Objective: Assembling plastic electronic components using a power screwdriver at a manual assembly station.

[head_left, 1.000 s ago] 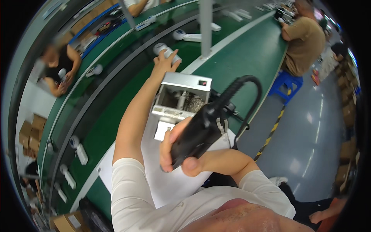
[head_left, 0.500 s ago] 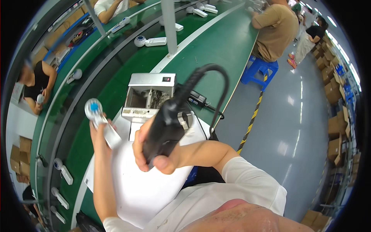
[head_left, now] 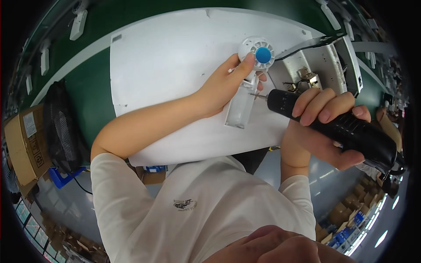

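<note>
My left hand (head_left: 226, 85) grips a white handheld fan (head_left: 239, 109) by its neck, the thumb lying against the round head with its blue centre. The fan's handle points toward my body, its open hollow side facing up. In my right hand (head_left: 322, 109) is a black electric screwdriver (head_left: 359, 133), fingers wrapped round its body. Its thin bit reaches left to the edge of the fan's handle; whether it touches a screw there is too small to tell. Just beyond the screwdriver stands a metal screw feeder box (head_left: 335, 57) with a brassy mechanism inside.
A white sheet (head_left: 171, 57) covers the work surface under my hands. More white fans (head_left: 79, 25) lie on the green line (head_left: 98, 81) beyond. At the left are a black mesh bag (head_left: 63, 127) and a cardboard box (head_left: 26, 144). Cartons (head_left: 346, 206) are stacked at the lower right.
My view has swung round. The screwdriver, held apart from the fan before, now has its bit at the fan's handle. Both hands keep their hold, and the fan has turned handle-side toward me.
</note>
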A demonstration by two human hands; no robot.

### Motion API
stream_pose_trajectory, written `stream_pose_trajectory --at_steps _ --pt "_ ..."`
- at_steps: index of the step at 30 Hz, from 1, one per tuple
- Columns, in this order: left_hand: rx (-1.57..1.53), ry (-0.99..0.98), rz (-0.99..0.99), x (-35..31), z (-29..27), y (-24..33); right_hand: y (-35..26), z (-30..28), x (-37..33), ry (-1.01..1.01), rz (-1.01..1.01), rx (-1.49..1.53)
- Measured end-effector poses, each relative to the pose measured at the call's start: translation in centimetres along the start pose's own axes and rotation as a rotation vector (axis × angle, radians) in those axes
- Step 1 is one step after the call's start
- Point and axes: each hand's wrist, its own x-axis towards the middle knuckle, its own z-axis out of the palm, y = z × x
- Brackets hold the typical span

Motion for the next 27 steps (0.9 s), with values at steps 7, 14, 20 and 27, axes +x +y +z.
stream_pose_trajectory --at_steps 7,14,20,27 --pt "0.022 -0.045 0.002 0.0 0.0 -0.5 1.2 -1.2 0.0 0.015 0.011 -0.044" --pt "0.071 -0.052 0.044 0.0 0.1 -0.5 3.8 -2.1 0.3 -0.05 0.037 0.011" --pt "0.084 -0.006 0.063 0.2 0.2 -0.7 4.4 -1.3 0.0 -0.137 0.008 -0.006" --pt "0.09 0.01 -0.033 0.1 0.4 0.1 -0.6 -1.7 2.1 -0.085 -0.008 -0.15"
